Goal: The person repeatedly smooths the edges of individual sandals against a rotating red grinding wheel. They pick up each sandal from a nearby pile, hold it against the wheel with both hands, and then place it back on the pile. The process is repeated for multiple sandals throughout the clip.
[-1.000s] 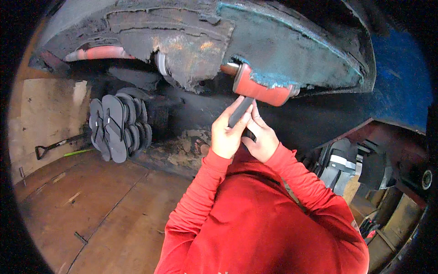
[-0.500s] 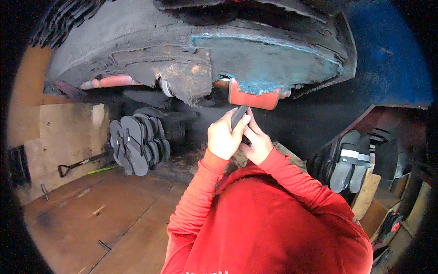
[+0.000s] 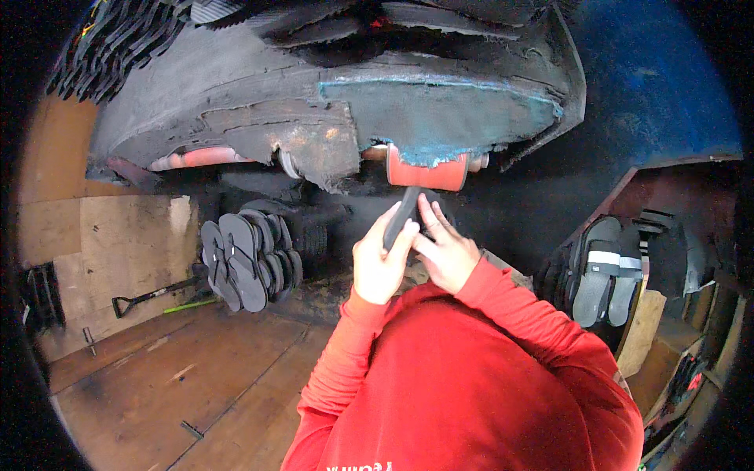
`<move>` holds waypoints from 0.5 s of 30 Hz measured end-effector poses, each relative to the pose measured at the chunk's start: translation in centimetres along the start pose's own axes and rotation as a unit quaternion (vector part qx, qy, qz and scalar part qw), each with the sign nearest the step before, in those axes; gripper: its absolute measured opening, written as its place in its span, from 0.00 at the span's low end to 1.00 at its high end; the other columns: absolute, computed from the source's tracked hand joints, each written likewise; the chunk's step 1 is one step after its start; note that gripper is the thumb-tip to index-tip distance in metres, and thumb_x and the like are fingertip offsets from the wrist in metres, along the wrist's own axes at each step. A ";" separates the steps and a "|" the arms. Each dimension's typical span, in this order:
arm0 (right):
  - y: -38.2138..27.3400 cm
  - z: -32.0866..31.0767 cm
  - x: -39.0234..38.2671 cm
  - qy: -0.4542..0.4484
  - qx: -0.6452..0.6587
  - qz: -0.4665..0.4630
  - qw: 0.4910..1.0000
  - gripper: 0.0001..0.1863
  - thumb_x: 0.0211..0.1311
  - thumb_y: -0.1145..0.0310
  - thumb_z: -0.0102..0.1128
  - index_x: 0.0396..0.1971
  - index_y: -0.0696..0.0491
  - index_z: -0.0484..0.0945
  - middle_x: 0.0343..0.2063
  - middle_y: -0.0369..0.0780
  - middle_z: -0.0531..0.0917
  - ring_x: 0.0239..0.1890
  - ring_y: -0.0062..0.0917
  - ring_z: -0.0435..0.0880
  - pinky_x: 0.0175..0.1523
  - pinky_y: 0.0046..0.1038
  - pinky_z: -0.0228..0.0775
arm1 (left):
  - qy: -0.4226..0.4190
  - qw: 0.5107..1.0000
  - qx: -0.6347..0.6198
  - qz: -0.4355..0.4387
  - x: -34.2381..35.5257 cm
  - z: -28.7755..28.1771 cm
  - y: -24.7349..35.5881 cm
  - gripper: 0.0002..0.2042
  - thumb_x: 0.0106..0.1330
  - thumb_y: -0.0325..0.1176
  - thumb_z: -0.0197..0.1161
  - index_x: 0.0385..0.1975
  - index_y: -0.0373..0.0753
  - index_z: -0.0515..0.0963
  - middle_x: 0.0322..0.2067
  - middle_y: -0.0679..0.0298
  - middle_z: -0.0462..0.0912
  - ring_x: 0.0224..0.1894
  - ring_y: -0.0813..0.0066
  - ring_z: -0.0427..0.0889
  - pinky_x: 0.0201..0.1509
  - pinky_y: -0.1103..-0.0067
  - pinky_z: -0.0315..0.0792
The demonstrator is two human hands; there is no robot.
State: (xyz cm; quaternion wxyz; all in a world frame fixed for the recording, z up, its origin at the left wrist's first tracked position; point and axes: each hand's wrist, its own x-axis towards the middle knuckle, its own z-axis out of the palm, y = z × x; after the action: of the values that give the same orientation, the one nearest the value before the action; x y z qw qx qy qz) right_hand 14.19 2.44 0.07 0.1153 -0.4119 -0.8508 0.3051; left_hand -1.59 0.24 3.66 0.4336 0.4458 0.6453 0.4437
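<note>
My left hand (image 3: pixel 377 267) and my right hand (image 3: pixel 446 257), both in red sleeves, grip a dark grey elongated piece (image 3: pixel 399 221), which looks like a sole, held on a slant. Its far end is at the lower edge of a red sanding roller (image 3: pixel 428 174); I cannot tell whether they touch. The roller sits beneath a dusty grey hood (image 3: pixel 220 90) with a ragged, blue-edged panel (image 3: pixel 440 114) hanging over it. Its shaft shows at both sides.
Grey flip-flops hang in a cluster (image 3: pixel 243 267) at left; strapped sandals (image 3: pixel 597 275) hang at right beside a wooden board (image 3: pixel 640 330). A blue panel (image 3: pixel 660 86) is at upper right. A black-handled tool (image 3: pixel 157 292) lies by the plywood wall (image 3: pixel 118 228).
The hood, roller and hanging footwear appear lower in the view as the camera shifts. My hands with the grey piece have moved slightly left and lower, and my fingers have shifted along it.
</note>
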 end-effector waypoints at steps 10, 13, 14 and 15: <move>-6.1 -10.1 -1.4 0.172 -0.017 -0.267 0.948 0.38 0.48 0.43 0.72 0.61 0.43 0.77 0.38 0.42 0.75 0.38 0.37 0.76 0.51 0.39 0.72 | 0.181 0.977 -0.025 0.113 -6.9 -13.0 7.6 0.13 0.66 0.30 0.59 0.45 0.27 0.81 0.37 0.60 0.86 0.38 0.75 0.81 0.46 0.77 0.74; -8.3 -13.1 -0.8 0.159 0.000 -0.291 0.943 0.46 0.45 0.39 0.74 0.63 0.51 0.74 0.52 0.50 0.75 0.45 0.41 0.77 0.53 0.42 0.72 | 0.152 0.967 -0.045 0.200 -7.0 -13.9 9.7 0.13 0.65 0.29 0.59 0.43 0.26 0.81 0.36 0.60 0.85 0.37 0.74 0.81 0.45 0.78 0.74; -9.3 -14.2 -0.7 0.153 0.037 -0.273 0.949 0.50 0.43 0.38 0.75 0.64 0.53 0.73 0.54 0.50 0.74 0.46 0.41 0.77 0.54 0.42 0.72 | 0.120 0.970 -0.015 0.211 -6.9 -14.0 10.4 0.13 0.65 0.29 0.59 0.42 0.25 0.81 0.35 0.59 0.85 0.38 0.74 0.81 0.46 0.78 0.74; -10.3 -15.3 -0.6 0.147 0.073 -0.254 0.953 0.53 0.41 0.37 0.76 0.64 0.55 0.72 0.56 0.51 0.73 0.47 0.42 0.77 0.54 0.42 0.72 | 0.101 0.971 0.016 0.216 -6.8 -14.1 11.2 0.13 0.65 0.29 0.60 0.42 0.25 0.81 0.35 0.58 0.85 0.39 0.73 0.81 0.46 0.78 0.74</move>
State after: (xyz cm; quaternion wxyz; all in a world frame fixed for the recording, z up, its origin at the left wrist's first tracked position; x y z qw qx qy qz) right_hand 14.92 3.58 18.48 0.3422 -0.2128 -0.8765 0.2634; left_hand -11.34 -6.52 18.77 0.2528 0.5348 0.5813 0.5588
